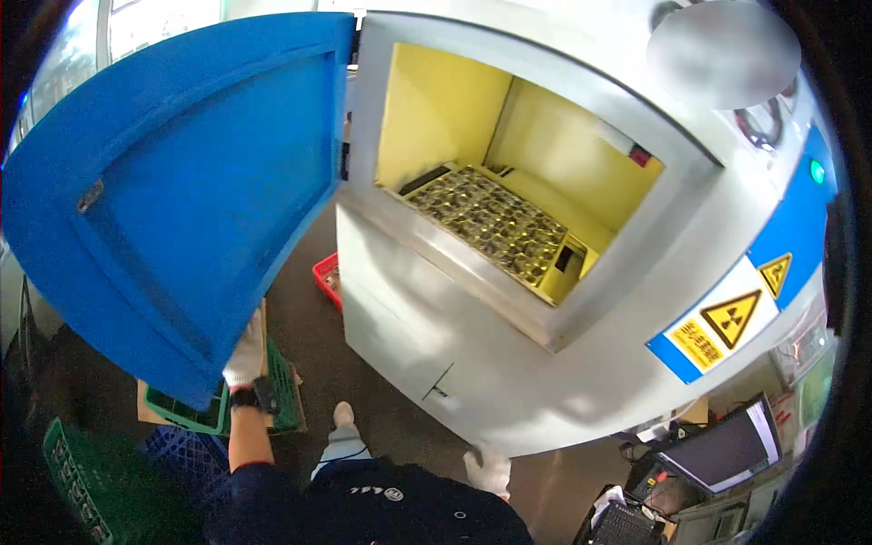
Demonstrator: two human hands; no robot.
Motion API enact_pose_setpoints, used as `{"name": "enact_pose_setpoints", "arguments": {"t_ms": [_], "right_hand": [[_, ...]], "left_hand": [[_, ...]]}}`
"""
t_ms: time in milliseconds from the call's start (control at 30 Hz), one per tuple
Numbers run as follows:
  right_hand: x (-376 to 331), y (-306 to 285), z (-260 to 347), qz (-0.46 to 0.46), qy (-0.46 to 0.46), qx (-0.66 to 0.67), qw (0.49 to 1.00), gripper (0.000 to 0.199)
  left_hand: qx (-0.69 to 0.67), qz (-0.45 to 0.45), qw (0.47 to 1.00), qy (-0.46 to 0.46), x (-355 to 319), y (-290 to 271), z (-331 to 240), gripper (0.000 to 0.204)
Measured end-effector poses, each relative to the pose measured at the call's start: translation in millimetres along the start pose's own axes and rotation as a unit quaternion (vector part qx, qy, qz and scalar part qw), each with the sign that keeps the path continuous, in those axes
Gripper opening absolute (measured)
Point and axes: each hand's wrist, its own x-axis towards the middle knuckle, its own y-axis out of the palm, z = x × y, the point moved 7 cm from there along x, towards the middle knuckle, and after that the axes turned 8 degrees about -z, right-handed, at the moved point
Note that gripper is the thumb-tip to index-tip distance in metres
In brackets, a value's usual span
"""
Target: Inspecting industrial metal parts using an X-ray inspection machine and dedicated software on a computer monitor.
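Observation:
A blue door (213, 182) hangs swung out to the left of a grey-white cabinet (409, 309). My left hand (243, 359), in a white knitted glove, grips the door's lower right edge; its fingertips are hard to make out. Through the cabinet's opening, a yellow-lined chamber (445, 113) shows. Inside it lies a flat tray (495, 218) filled with rows of small dark, shiny parts, too small to name. My right hand (489, 470), also gloved in white, is low by the cabinet's bottom edge, fingers apart and holding nothing.
Green crates (283, 391) and a blue crate (186, 459) stand on the floor below the door. Behind it sits a red basket (329, 277). To the right are a radiation warning sign (731, 318), a monitor (722, 445) and a keyboard (625, 525).

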Motion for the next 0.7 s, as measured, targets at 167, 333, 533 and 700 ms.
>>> {"name": "enact_pose_setpoints", "arguments": {"t_ms": [167,333,533,700], "right_hand": [[-44.0,8.3,-36.1,0.087,0.022,-0.025,0.996,0.036],[-15.9,6.4,-1.4,0.092,-0.054,0.004,0.994,0.036],[8.4,-0.7,32.9,0.061,-0.072,0.005,0.995,0.032],[-41.7,8.5,-33.3,0.06,0.122,-0.047,0.99,0.041]], "left_hand": [[0.186,0.075,0.98,-0.003,-89.9,97.9,33.7,0.036],[0.236,0.21,0.942,-0.11,-93.1,179.8,95.2,0.041],[0.263,0.354,0.823,-0.358,-57.9,233.3,236.4,0.047],[0.274,0.444,0.674,-0.523,-51.2,246.7,367.8,0.05]]}}
